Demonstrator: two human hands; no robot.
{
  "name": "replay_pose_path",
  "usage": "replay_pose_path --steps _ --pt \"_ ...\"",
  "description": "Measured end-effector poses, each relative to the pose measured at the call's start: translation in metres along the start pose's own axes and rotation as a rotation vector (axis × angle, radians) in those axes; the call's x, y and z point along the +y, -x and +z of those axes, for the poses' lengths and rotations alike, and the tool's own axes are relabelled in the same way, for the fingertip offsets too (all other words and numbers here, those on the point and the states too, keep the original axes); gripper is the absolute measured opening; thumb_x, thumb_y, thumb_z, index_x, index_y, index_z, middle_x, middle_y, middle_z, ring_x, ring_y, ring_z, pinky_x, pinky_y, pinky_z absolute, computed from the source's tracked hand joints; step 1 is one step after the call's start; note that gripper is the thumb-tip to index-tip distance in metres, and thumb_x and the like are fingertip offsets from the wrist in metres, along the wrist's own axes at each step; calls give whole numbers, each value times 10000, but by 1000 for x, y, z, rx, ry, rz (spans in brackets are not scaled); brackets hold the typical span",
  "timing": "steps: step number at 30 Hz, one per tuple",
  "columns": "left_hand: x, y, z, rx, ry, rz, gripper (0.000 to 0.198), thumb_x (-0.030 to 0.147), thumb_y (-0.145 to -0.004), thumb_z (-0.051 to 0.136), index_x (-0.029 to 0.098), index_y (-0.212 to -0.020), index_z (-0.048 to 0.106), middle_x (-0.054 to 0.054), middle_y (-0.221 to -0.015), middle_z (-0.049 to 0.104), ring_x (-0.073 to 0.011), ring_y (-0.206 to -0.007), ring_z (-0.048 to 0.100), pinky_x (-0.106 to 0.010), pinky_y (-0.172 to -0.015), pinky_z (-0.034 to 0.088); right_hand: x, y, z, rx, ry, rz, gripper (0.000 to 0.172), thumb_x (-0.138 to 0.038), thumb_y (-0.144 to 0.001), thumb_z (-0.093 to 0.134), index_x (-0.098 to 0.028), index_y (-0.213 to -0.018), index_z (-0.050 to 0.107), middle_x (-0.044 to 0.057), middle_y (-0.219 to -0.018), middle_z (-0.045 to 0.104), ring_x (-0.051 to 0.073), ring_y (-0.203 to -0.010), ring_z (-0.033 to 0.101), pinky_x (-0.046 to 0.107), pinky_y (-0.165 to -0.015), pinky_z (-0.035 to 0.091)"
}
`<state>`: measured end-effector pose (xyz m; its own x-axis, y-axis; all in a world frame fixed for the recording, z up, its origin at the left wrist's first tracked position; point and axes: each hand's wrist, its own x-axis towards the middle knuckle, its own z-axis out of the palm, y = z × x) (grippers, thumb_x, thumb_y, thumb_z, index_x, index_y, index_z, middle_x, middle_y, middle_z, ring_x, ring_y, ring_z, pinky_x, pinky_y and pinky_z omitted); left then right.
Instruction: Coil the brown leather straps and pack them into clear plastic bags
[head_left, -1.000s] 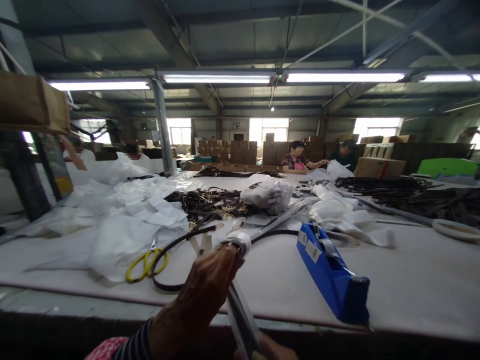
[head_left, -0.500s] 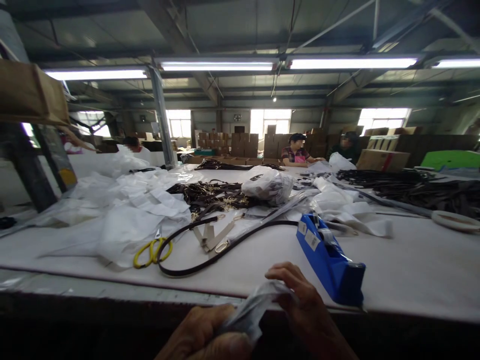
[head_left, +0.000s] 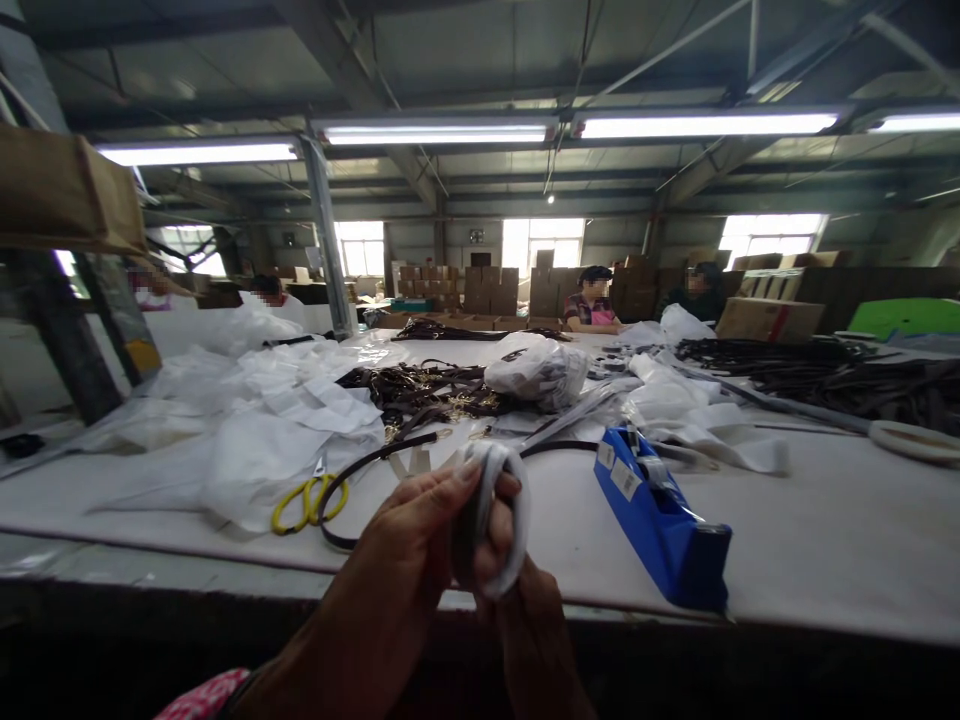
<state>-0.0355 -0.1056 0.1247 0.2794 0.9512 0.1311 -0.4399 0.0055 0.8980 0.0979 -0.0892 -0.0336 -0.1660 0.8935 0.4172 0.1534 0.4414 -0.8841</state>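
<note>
Both my hands are raised in front of the table edge, closed on a rolled strap wrapped in clear plastic [head_left: 496, 518]. My left hand [head_left: 409, 560] pinches the roll from the left, fingers curled over its top. My right hand [head_left: 525, 610] grips it from below, thumb through the loop. Behind the hands, a dark strap [head_left: 375, 462] loops across the white table [head_left: 825, 540]. Yellow-handled scissors [head_left: 307, 500] lie to the left and a blue tape dispenser [head_left: 660, 520] stands to the right.
Heaps of white plastic bags [head_left: 262, 420] cover the left of the table, with dark straps and metal clasps [head_left: 427, 390] behind and more straps [head_left: 840, 375] at the right. Other people sit at the far end [head_left: 592, 300]. Cardboard boxes [head_left: 480, 295] stand beyond.
The long plastic-wrapped strap has been brought low near my lap, then rolled into a loop and lifted in front of the table; both hands have closed round it.
</note>
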Motion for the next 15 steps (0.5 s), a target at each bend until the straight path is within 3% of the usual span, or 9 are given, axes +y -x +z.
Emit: replay_pose_path --steps 4,7,9,12,15 --pt "-14 -17 -17 86 -159 174 256 341 -939 694 147 -1107 698 -71 -930 739 -152 -732 657 -245 -699 539 -9 11 5 -216 -291 309 658 -751 -985 412 -158 -1042 691 -18 -554 569 121 -461 486 253 -527 423" --pt "-37 -23 -32 103 -555 242 209 362 -993 631 167 -1047 681 -76 -937 743 -197 -806 700 -287 -754 541 -15 19 -2 -334 -484 417 638 -757 -924 534 -138 -996 671 -2 -554 604 109 -463 495 220 -493 357" --pt "-51 -22 -44 110 -903 371 167 319 -1017 592 179 -967 669 -65 -876 728 -201 -794 690 -289 -756 512 -17 21 -13 -405 -578 447 564 -689 -901 629 -132 -977 676 18 -592 637 99 -473 493 202 -481 334" --pt "-66 -17 -65 -22 -1377 600 173 241 -1043 529 200 -914 637 -37 -787 681 -186 -703 640 -285 -693 462 -17 20 -32 -447 -709 480 449 -568 -898 700 -124 -962 702 16 -590 645 79 -452 477 174 -456 316" --pt "-72 -6 -83 -248 -1604 687 235 424 -1058 523 205 -1031 602 -47 -893 692 -213 -768 655 -308 -725 476 -11 16 -49 -488 -856 525 395 -464 -894 735 -112 -1068 699 4 -567 660 45 -345 398 147 -378 264"
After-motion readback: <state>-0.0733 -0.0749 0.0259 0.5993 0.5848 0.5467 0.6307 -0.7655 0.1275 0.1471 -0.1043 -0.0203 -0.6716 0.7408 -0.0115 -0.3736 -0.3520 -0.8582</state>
